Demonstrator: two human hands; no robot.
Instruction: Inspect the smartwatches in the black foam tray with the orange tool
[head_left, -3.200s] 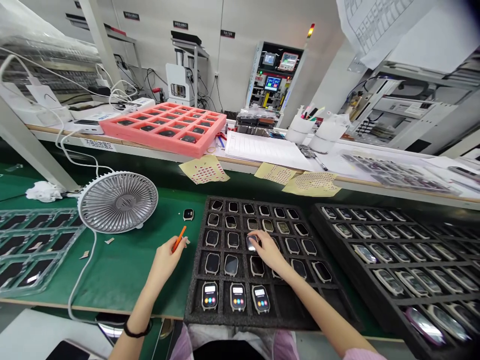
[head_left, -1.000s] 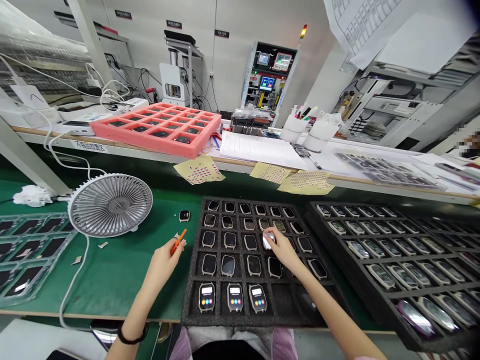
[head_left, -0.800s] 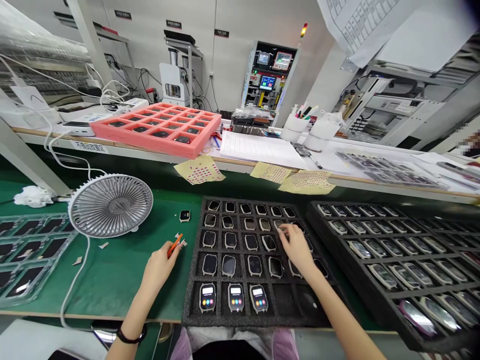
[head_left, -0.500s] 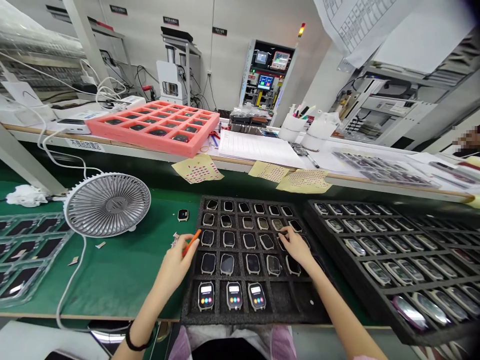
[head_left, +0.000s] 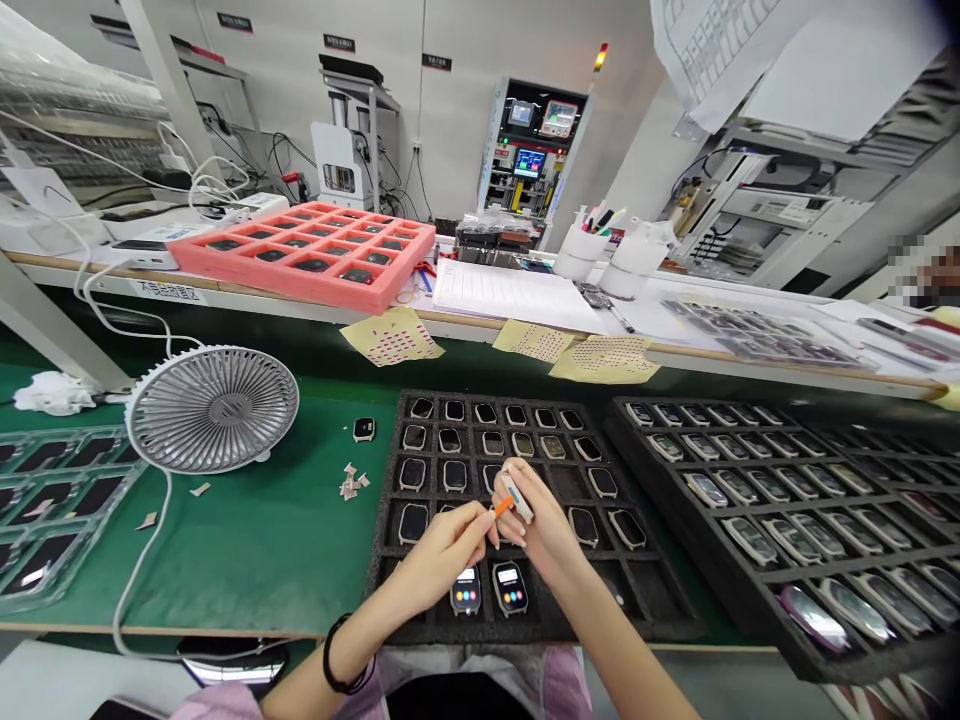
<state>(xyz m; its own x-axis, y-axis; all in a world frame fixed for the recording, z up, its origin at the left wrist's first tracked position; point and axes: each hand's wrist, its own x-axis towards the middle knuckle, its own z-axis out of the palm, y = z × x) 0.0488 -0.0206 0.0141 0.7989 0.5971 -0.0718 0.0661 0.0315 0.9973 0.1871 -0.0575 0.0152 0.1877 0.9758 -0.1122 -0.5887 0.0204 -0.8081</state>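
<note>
1. At the far left, a clear plastic tray (head_left: 86, 555) holds rows of dark, flat screens on the green mat (head_left: 247, 560).
2. Next comes a round grey fan (head_left: 214, 408), its face tilted upward, with a white cable (head_left: 120, 620) running down beside the tray.
3. On the raised shelf behind, a red foam tray (head_left: 277, 280) carries dark round-cornered pieces in its compartments.
4. A lone watch (head_left: 364, 430) lies on the mat, and a small heap of pale scraps (head_left: 350, 485) lies just nearer the person.
5. The left hand (head_left: 442, 540), a black band (head_left: 341, 660) at its wrist, pinches an orange tool (head_left: 502, 507) between thumb and fingers.
6. The tool's far end meets a pale-rimmed watch body (head_left: 517, 497) in this view; whether they touch I cannot tell.
7. The right hand (head_left: 544, 515) grips that watch body, tilted, above the black foam tray (head_left: 450, 632).
8. In that tray's nearest row, two watches with lit screens (head_left: 511, 588) show; darker ones fill rows behind, some hidden by the hands.
9. On the shelf, two white pots (head_left: 581, 250) stand side by side, pens in one.
10. At the right, a second black foam tray (head_left: 720, 560) holds rows of watch cases (head_left: 814, 618).
</note>
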